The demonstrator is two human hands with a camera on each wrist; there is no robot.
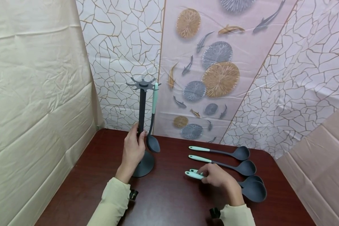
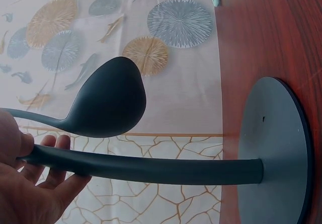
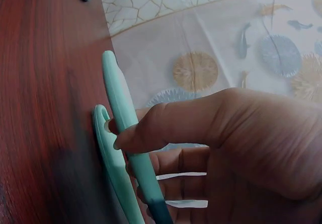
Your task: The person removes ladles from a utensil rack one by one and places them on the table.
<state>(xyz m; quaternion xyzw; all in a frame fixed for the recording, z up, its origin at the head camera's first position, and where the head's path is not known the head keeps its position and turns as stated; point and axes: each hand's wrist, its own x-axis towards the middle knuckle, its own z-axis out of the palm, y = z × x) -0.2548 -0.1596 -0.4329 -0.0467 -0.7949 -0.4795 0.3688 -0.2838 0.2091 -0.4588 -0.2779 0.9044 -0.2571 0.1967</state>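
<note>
My left hand [image 1: 132, 149] grips the dark post [image 1: 142, 106] of a utensil stand low on its length. From one arm of the stand's star-shaped top [image 1: 143, 84] hangs a ladle [image 1: 153, 143] with a mint handle, just right of that hand. The stand's round base [image 1: 146, 166] rests on the table. My right hand [image 1: 218, 176] pinches the mint handle of a ladle [image 3: 121, 98] between thumb and fingers. Its dark bowl [image 1: 255, 191] overlaps the bowl of another ladle, whose handle [image 3: 108, 148] lies close beneath in the right wrist view.
Two more mint-handled ladles, a rear one [image 1: 241, 153] and a nearer one [image 1: 246, 168], lie on the dark red table [image 1: 169, 194] beyond my right hand. Patterned cloth [image 1: 121, 56] hangs behind the table, and plain beige cloth [image 1: 39, 94] hangs along the left side.
</note>
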